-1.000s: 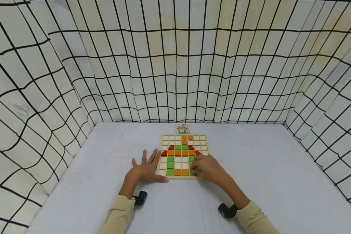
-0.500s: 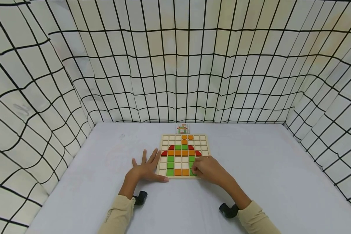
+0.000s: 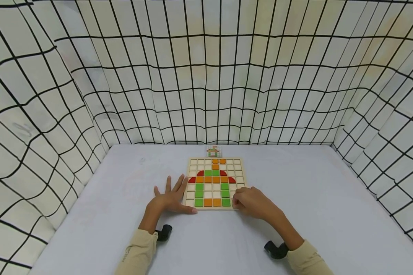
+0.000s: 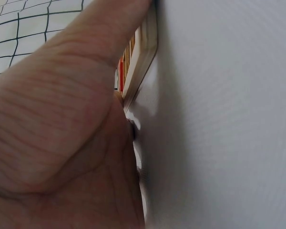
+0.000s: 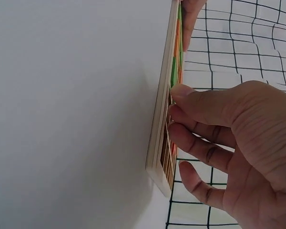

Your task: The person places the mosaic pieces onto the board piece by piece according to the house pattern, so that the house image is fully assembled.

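A light wooden grid board (image 3: 240,173) lies on the white table, many of its cells filled with coloured tiles. Green square tiles (image 3: 199,194) form two columns, with orange square tiles (image 3: 208,179) in a row across their tops. Red quarter-round tiles (image 3: 231,180) sit at the sides, and two orange round tiles (image 3: 215,162) lie at the far edge. The left hand (image 3: 172,199) is spread flat at the board's left edge, thumb at its near corner. With fingers loosely curled, the right hand (image 3: 251,202) has its fingertips (image 5: 182,90) over the board's near right cells; nothing shows between them.
A small printed card (image 3: 213,151) with a coloured pattern lies just beyond the board. Black netting (image 3: 206,89) over white walls encloses the table's back and sides. Black wrist cameras (image 3: 277,250) stick out below both hands.
The right hand has drawn back to the right, off the right green column, whose lower tiles now show fully. The left hand keeps its place.
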`<control>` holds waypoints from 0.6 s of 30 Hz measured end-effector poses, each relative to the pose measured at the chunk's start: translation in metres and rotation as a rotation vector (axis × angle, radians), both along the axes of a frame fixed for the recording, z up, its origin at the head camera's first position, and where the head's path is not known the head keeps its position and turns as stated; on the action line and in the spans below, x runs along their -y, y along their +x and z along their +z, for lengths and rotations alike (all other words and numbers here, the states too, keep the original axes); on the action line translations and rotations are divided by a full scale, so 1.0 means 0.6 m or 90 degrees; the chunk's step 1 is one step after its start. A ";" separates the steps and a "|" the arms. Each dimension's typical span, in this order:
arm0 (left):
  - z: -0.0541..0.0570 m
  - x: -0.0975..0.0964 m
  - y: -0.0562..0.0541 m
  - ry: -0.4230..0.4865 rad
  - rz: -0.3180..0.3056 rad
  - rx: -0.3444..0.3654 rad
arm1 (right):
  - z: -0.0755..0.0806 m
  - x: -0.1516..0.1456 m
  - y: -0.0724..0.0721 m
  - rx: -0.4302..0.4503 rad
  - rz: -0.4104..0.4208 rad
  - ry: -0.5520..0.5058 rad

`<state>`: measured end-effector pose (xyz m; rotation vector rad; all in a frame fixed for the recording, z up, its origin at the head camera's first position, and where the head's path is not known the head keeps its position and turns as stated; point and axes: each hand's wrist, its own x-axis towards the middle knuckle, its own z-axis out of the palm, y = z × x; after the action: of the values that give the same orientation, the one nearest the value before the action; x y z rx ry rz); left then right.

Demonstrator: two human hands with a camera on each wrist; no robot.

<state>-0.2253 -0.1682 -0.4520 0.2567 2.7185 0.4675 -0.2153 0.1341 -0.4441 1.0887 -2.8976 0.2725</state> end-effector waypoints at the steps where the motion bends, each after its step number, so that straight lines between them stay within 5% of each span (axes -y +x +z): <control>1: -0.001 0.000 -0.001 -0.001 0.000 0.000 | 0.000 -0.003 0.001 0.008 -0.004 -0.004; 7: -0.001 0.000 -0.005 -0.007 -0.002 -0.001 | -0.002 -0.023 0.000 0.037 -0.024 -0.021; 13: 0.001 0.003 -0.003 -0.008 -0.005 0.001 | -0.006 -0.041 0.002 -0.005 -0.036 -0.060; 18: 0.002 0.010 -0.005 0.011 0.007 -0.009 | -0.005 -0.056 -0.001 -0.033 -0.118 -0.073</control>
<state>-0.2280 -0.1744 -0.4508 0.2500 2.7318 0.4952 -0.2162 0.1674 -0.4471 0.7930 -2.8702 0.3914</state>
